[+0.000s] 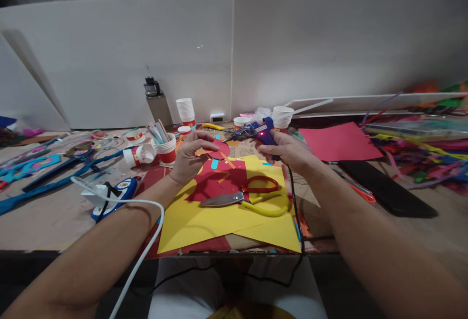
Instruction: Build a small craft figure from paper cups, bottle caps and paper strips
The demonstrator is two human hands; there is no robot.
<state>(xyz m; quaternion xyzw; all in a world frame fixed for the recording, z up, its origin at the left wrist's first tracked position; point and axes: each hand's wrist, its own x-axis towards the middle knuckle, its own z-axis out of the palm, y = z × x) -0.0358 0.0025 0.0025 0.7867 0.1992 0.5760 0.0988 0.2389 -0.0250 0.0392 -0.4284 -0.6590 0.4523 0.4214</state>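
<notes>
My left hand [193, 154] pinches a red paper circle [221, 150] above the table. Orange and blue paper strips show around the circle's edge; whether they are stuck to it I cannot tell. In my right hand [287, 150] is a dark blue glue gun [265, 132] with a lit red light. Its nozzle points left and is at the circle's upper edge. Below both hands, scissors [239, 199] with red and yellow handles lie on red paper [204, 182] and yellow paper [204, 229].
A paper cup [166, 155] of pens stands left, near a tipped cup [141, 155] and a power strip [124, 192]. Stacked cups [185, 109] stand behind. At right lie red paper [338, 141], a black phone-like slab [387, 189] and a cutter [356, 187]. A black cord [295, 197] hangs over the edge.
</notes>
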